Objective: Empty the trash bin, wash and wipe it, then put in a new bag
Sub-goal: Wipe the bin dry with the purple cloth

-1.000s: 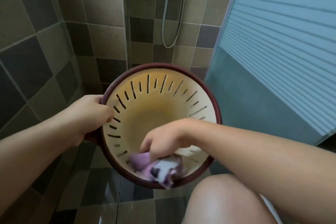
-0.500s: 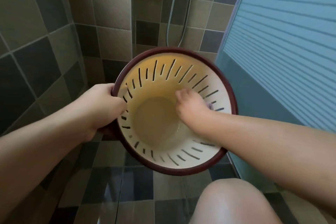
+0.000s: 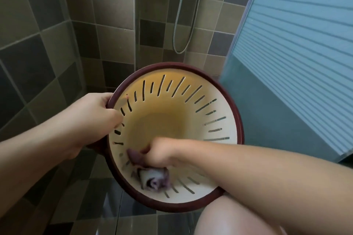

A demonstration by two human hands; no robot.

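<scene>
**Wiping the inside of the bin**

The left hand (image 3: 95, 114) grips the dark red rim of the round cream slotted plastic bin (image 3: 225, 120), held tilted above the tiled floor. Inside, the right hand (image 3: 162, 153) clutches a purple-and-white cloth (image 3: 152, 177) against the near wall. Otherwise the bin looks empty; the far wall probably comes next.
</scene>
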